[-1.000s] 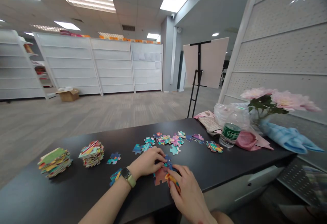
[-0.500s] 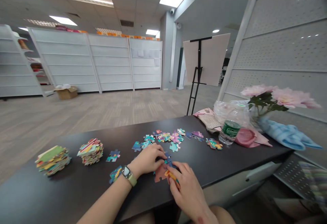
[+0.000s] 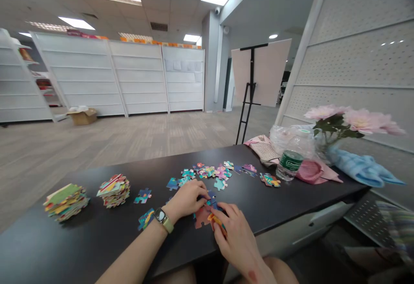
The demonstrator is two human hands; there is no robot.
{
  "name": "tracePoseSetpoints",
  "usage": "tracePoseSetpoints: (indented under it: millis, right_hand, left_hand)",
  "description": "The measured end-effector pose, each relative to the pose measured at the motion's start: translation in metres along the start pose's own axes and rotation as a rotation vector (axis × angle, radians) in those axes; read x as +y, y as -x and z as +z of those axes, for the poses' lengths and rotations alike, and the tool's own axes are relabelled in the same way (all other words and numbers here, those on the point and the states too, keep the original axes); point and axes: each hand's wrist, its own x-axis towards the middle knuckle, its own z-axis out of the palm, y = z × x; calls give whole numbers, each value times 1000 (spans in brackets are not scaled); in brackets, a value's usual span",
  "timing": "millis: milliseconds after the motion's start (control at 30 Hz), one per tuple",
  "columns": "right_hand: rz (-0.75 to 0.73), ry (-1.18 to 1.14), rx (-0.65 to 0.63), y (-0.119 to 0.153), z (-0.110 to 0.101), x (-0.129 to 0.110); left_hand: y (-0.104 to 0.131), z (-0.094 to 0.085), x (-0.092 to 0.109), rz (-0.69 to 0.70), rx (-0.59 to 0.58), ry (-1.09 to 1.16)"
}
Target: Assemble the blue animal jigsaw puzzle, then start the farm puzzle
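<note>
On the dark table, joined jigsaw puzzle pieces [image 3: 202,217], brownish-red with some dark blue, lie between my hands. My left hand [image 3: 189,198], with a watch on its wrist, has its fingers curled down onto their upper edge; its fingertips are partly hidden. A jigsaw piece [image 3: 213,219] with orange and yellow colouring is pinched in my right hand [image 3: 234,232], against the right side of the joined pieces. Beyond my hands spreads a group of colourful loose pieces [image 3: 208,171]. Blue pieces [image 3: 146,219] lie beside my left wrist, and another piece [image 3: 142,196] sits farther left.
Two stacks of puzzle pieces, a wider one [image 3: 66,203] and a narrower one [image 3: 114,191], stand on the left. At the right are a water bottle [image 3: 290,163], pink cloth [image 3: 312,171], a vase of pink flowers [image 3: 359,120] and a blue cloth [image 3: 365,167]. An easel [image 3: 247,102] stands behind the table.
The view has shifted slightly. Both hands stay at the joined pieces, and the orange-yellow piece in my right hand has barely moved.
</note>
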Motion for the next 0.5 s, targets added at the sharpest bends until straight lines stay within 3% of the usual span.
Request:
tracePoseSetpoints:
  millis: [300,500]
  right_hand:
    - [-2,6,5,0,1,1]
    - [5,0,-3,0,1,2]
  left_hand:
    - [0,-3,1,48,-27,97]
    - [-3,-11,-1,6,146,202]
